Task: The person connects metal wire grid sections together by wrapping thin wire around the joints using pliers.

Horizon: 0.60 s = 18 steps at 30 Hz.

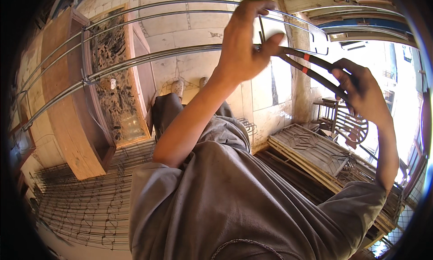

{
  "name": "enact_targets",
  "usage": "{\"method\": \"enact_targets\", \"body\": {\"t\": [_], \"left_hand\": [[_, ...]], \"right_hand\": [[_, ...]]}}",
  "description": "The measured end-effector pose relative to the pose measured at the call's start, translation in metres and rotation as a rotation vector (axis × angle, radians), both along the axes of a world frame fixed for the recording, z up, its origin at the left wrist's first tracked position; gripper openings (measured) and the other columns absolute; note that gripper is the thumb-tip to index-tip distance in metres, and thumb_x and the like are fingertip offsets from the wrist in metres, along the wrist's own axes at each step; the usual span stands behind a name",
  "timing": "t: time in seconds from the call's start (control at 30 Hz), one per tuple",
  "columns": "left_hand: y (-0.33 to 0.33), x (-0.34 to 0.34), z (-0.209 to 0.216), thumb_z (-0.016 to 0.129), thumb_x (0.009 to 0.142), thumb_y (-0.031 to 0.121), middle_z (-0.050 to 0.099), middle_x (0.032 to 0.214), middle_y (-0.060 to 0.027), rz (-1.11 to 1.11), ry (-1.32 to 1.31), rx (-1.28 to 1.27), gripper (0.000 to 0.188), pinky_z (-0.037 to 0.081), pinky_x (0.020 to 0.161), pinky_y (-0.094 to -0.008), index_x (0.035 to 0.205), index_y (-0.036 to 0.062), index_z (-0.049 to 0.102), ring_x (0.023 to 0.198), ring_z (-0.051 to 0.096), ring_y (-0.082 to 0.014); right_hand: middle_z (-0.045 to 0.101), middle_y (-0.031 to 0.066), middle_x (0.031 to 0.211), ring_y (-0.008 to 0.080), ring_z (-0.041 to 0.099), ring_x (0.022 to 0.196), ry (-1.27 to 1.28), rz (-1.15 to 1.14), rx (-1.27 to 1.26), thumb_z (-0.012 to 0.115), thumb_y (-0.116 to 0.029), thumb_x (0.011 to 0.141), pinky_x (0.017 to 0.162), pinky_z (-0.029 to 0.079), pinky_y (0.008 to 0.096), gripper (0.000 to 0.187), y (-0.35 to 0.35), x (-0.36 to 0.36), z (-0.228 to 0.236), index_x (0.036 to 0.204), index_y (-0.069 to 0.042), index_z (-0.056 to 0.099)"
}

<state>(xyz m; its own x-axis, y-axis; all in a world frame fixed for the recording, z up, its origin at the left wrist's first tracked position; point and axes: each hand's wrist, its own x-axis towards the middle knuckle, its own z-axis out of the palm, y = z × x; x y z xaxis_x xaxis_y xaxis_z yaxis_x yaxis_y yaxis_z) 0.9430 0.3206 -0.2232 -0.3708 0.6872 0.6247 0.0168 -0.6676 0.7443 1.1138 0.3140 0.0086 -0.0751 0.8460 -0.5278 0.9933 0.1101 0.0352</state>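
Note:
A long cage of steel reinforcing bars runs across the upper part of the head view, tied with stirrups and wire at the left. My left hand reaches up to the bars, its fingers curled over the upper ones and its thumb lower down, closed around a dark upright steel stirrup. My right hand is wrapped round the long dark handles of tie-wire pincers marked with red bands. The handles are somewhat spread. The pincers' jaws meet the lower bars beside my left thumb, and their tips are partly hidden.
Below the bars at the left stand a wooden frame and a stained panel. Wire-tied steel mesh lies at lower left. Stacked wooden panels and a wooden chair are at the right. My feet stand on tiled floor.

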Motion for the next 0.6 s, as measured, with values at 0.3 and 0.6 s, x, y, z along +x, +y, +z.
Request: {"method": "enact_targets", "body": {"t": [0.3,0.6], "left_hand": [[-0.026,0.095,0.023,0.079,0.069,0.012,0.057,0.117,-0.0168,-0.09,0.598,-0.106,0.067,0.043,0.094,-0.0478,0.129,0.0056,0.051,0.107,0.056,-0.0335],[-0.019,0.078,0.033,0.075,0.066,-0.003,0.061,0.111,-0.0163,-0.289,0.43,-0.159,0.061,0.048,0.091,-0.0453,0.123,0.0089,0.057,0.103,0.058,-0.0354]], "right_hand": [[0.063,0.0125,0.066,0.0158,0.058,0.044,0.309,-0.392,-0.152,0.052,-0.042,0.097,0.039,0.043,0.0246,0.051,0.005,0.013,-0.003,0.123,0.001,0.056],[0.065,0.0143,0.114,0.0326,0.064,0.096,-0.121,0.657,0.355,0.075,-0.05,0.076,0.081,0.053,0.0414,0.076,-0.035,0.007,0.002,0.134,-0.007,0.052]]}}
